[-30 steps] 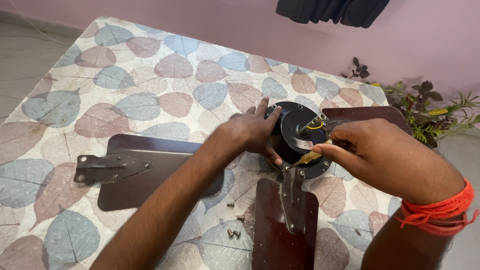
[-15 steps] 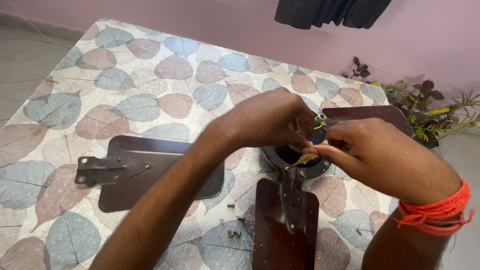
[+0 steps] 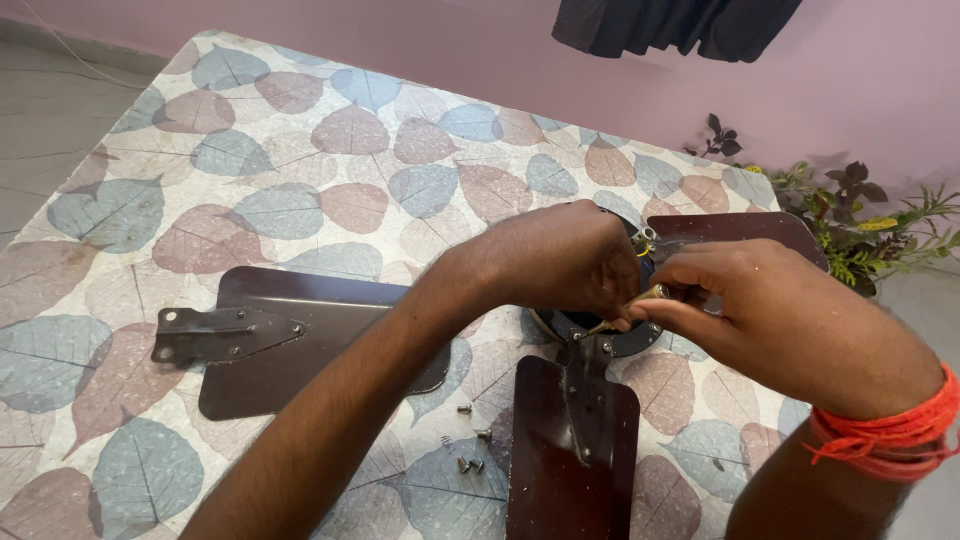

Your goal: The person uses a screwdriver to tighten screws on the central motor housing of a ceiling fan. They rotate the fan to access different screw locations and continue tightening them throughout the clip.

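- A leaf-patterned cloth (image 3: 300, 170) covers the table, with a pink wall (image 3: 880, 80) and green plants (image 3: 860, 220) behind
- The left hand (image 3: 560, 262) is cupped over the dark round fan motor (image 3: 600, 335), fingers curled down onto it (whether they grip anything is hidden)
- The right hand (image 3: 770, 310) pinches a small yellowish tool (image 3: 630, 305) at the motor's edge
- One brown blade (image 3: 570, 460) is fixed to the motor; a loose blade (image 3: 290, 340) lies apart to the left
- Small screws (image 3: 468, 450) lie on the cloth between the two blades

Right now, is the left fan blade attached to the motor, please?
Detached: the blade lies flat on the cloth, apart from the motor.
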